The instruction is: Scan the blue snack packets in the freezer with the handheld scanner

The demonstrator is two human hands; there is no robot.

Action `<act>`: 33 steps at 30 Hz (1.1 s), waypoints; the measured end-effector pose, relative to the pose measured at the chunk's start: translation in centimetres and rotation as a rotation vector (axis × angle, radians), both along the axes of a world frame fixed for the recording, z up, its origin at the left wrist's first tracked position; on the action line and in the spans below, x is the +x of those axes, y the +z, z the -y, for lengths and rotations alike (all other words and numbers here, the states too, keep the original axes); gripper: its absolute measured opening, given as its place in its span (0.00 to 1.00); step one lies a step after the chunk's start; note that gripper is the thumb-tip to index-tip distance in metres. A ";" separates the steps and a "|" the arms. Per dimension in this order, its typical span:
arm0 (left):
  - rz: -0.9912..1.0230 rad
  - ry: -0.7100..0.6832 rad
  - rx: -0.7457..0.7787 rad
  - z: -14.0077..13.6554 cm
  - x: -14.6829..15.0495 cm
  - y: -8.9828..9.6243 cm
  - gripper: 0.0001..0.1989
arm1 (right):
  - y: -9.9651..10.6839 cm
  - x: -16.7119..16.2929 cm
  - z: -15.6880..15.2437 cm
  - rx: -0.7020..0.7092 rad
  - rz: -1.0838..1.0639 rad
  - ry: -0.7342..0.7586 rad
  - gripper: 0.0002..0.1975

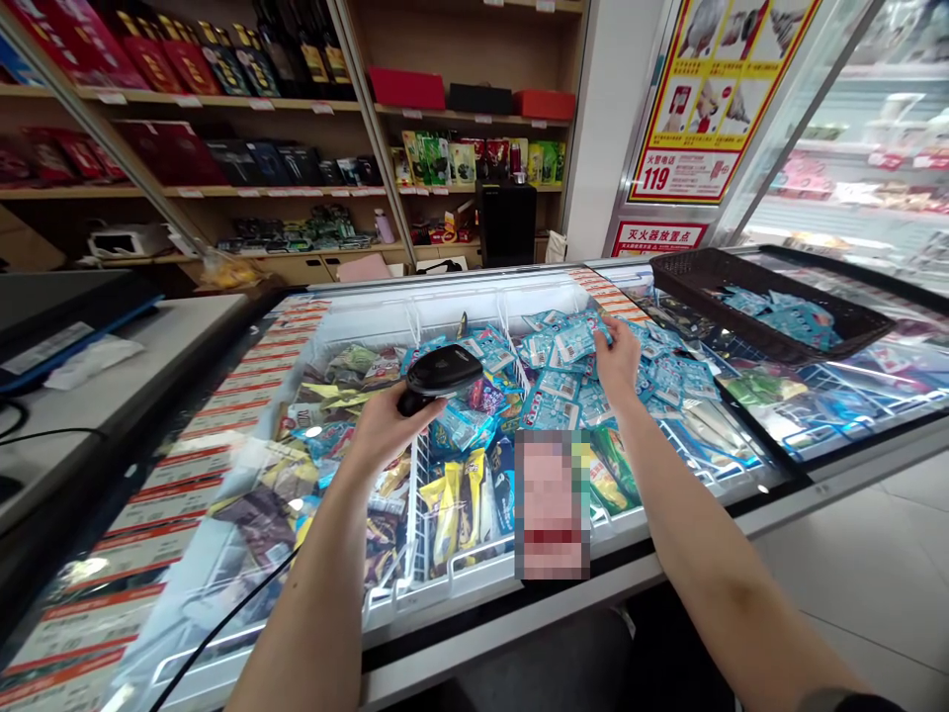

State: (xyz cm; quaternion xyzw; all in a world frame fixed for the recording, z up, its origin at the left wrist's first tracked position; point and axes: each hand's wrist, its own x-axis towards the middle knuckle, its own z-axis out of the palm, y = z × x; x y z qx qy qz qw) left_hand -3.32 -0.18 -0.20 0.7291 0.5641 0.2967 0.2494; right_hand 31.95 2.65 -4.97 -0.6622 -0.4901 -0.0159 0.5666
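My left hand [389,420] is wrapped round a black handheld barcode scanner [449,371], held over the glass-topped chest freezer [511,613]. To its right, my right hand [621,358] pinches the edge of a small blue packet [576,341] with barcode printing. Many similar blue packets [671,381] lie loosely piled around and below that hand, on the freezer's glass top. Under the glass, wrapped ice creams [464,499] sit in white wire baskets, partly covered by my forearms and a pixelated patch.
A dark brown basket [837,302] with more blue packets stands on the freezer at the right. The scanner's black cable [229,615] trails past my left forearm. On the left is a counter [189,331] with a dark device; stocked shelves [267,190] line the back.
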 end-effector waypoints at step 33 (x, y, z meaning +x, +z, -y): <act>0.008 0.134 0.000 -0.5 -1.0 -0.1 0.25 | 1.6 -12.1 -6.3 -0.610 0.641 0.415 0.34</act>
